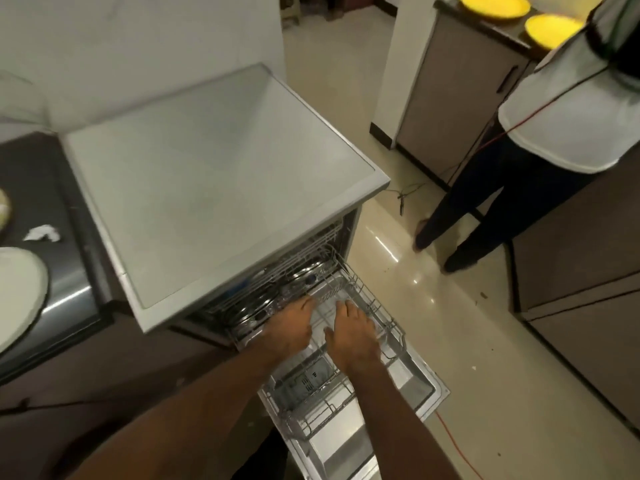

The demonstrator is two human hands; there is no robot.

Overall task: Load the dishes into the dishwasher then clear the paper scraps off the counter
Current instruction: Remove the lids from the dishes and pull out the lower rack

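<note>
Both hands, left (291,327) and right (353,336), lie flat-fingered on the pulled-out upper rack (382,315), gripping nothing, probably positioning it for loading. White plate (17,292) and paper scrap (43,233) sit on the bench (41,181), left of the dishwasher (214,174).

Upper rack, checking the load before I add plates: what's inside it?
Shiny steel dishes sit toward the back. The left hand and right hand cover the front, hiding what lies there.
</note>
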